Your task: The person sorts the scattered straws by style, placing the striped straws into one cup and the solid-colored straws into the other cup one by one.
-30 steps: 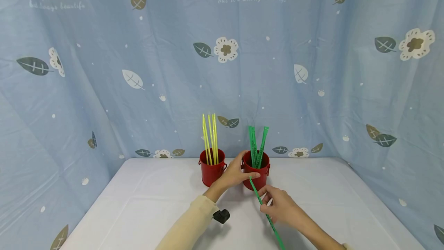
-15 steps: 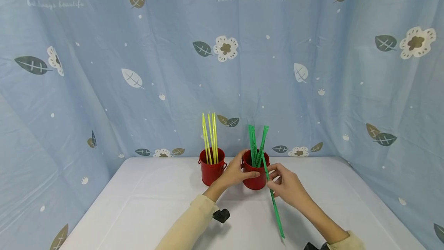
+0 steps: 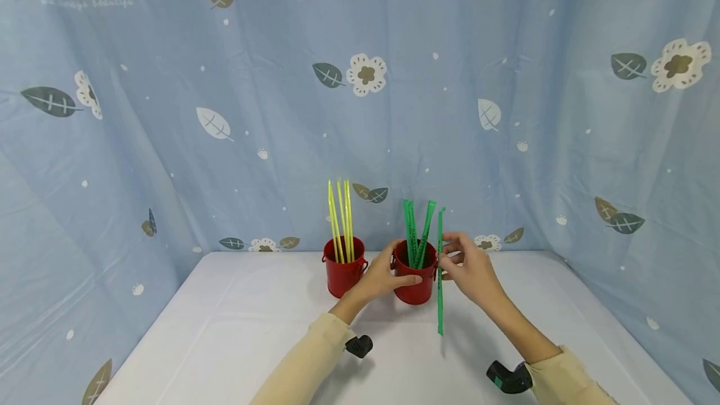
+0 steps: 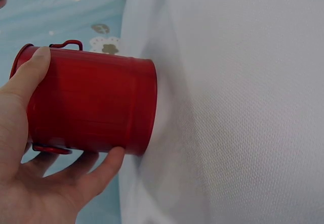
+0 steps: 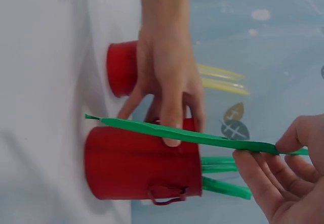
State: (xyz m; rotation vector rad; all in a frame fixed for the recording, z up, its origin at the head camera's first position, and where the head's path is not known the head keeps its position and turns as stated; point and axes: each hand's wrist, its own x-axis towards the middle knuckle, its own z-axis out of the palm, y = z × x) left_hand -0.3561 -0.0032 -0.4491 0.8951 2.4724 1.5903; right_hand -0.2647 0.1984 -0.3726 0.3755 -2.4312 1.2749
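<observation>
My left hand point(image 3: 378, 277) grips the right-hand red bucket point(image 4: 93, 97), thumb on the near side and fingers around the far side. Several green wrapped straws point(image 3: 412, 233) stand in this bucket, leaning apart. Between thumb and fingers, my right hand point(image 3: 468, 262) pinches another green wrapped straw point(image 5: 190, 137). In the head view that straw is upright just right of the bucket, its lower end above the table. The right wrist view shows it passing in front of the bucket's side.
A second red bucket point(image 3: 342, 279) stands to the left, holding several thin yellow sticks point(image 3: 347, 220). Both buckets are near the back edge of the white table point(image 3: 242, 330). A blue patterned curtain point(image 3: 270, 111) hangs behind.
My right hand has risen and moved away from me with the green straw, which has swung from slanted to upright beside the bucket. My left hand keeps its hold on the bucket.
</observation>
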